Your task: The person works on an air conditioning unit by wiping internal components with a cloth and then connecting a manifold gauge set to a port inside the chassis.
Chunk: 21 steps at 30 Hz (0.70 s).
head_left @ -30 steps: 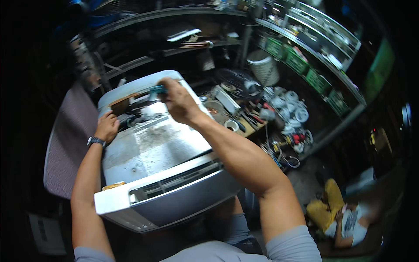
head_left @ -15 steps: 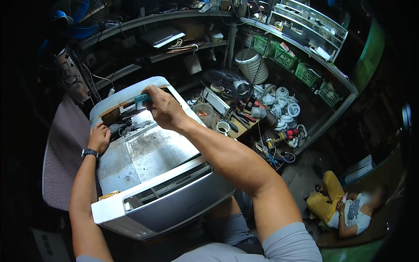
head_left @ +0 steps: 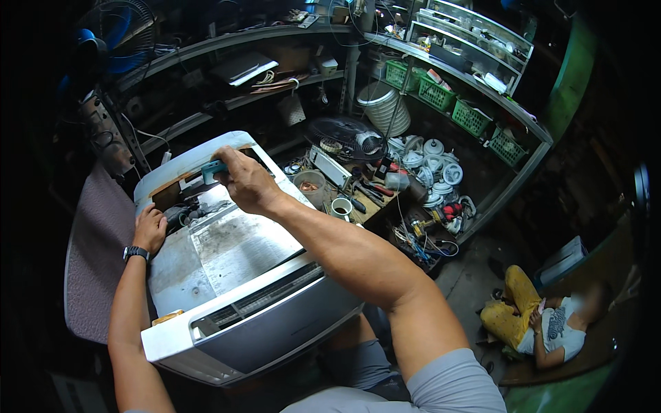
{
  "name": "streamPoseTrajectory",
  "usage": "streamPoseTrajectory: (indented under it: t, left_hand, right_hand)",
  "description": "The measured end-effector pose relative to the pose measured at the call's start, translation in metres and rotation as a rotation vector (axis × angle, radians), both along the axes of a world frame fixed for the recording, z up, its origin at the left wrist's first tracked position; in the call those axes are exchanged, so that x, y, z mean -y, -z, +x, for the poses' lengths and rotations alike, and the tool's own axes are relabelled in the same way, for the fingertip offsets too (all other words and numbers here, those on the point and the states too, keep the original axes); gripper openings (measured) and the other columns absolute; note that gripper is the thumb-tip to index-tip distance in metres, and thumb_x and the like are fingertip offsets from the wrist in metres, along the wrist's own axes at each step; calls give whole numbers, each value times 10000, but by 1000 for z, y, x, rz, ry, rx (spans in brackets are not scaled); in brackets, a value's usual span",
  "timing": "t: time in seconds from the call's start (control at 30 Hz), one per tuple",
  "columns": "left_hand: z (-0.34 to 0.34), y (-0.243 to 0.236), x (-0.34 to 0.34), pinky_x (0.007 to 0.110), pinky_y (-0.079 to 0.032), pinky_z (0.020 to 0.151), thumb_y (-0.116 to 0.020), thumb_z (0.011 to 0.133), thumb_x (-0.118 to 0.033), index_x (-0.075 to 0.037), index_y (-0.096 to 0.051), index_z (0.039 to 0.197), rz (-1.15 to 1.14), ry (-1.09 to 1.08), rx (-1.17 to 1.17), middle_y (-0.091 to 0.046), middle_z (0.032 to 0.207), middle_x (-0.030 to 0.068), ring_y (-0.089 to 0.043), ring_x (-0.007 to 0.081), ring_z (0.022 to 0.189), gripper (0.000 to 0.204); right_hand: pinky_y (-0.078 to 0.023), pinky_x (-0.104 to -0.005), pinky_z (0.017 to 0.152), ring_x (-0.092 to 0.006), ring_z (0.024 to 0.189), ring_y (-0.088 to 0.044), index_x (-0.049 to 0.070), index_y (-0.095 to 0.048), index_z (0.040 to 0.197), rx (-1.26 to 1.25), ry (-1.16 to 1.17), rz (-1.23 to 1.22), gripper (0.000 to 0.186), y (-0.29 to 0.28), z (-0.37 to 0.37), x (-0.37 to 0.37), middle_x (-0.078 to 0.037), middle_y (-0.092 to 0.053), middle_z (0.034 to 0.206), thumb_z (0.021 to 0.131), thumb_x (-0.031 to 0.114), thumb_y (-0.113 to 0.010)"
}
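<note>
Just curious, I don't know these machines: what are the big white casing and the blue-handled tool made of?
The casing looks like moulded plastic: smooth, glossy, with rounded corners. Its flat top panel looks like dull, stained sheet metal. The tool handle in the right hand seems to be plastic or rubber; its tip is hidden.

Low workbench (head_left: 375,206), cluttered: brown tub (head_left: 309,187), white cup (head_left: 341,208), white power strip (head_left: 329,166), pliers and loose tools (head_left: 368,191), fan guard (head_left: 348,138). White round housings (head_left: 430,162) at far end, possibly fan parts. Wire tangle (head_left: 420,241) at bench edge.
</note>
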<state>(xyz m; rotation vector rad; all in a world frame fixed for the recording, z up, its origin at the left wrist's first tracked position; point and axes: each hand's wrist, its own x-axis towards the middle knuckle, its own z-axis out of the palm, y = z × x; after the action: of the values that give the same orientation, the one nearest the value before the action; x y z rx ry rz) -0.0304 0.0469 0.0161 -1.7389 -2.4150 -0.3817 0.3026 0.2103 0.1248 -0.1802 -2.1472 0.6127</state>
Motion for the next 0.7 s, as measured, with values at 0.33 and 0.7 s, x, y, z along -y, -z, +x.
streamPoseTrajectory:
  t: [0.33, 0.7]
  left_hand:
    - [2, -3, 1, 490, -286, 1191, -497, 1007, -276, 2, -732, 1082, -3, 18, 2, -666, 1233, 105, -419, 309, 1423, 372]
    - [5, -2, -1, 492, -285, 1188, -507, 1008, -273, -15, -731, 1075, 10, 10, 8, -667, 1209, 90, -424, 296, 1420, 348]
  right_hand:
    - [-557, -452, 809, -390, 924, -678, 45, -475, 1189, -14, -1, 9, 313, 0, -1, 2, -202, -625, 1056, 932, -49, -628]
    - [-536, -498, 779, -435, 907, -647, 46, -459, 1163, -43, -17, 27, 335, 3, 0, 0, -204, -601, 1012, 877, -87, -571]
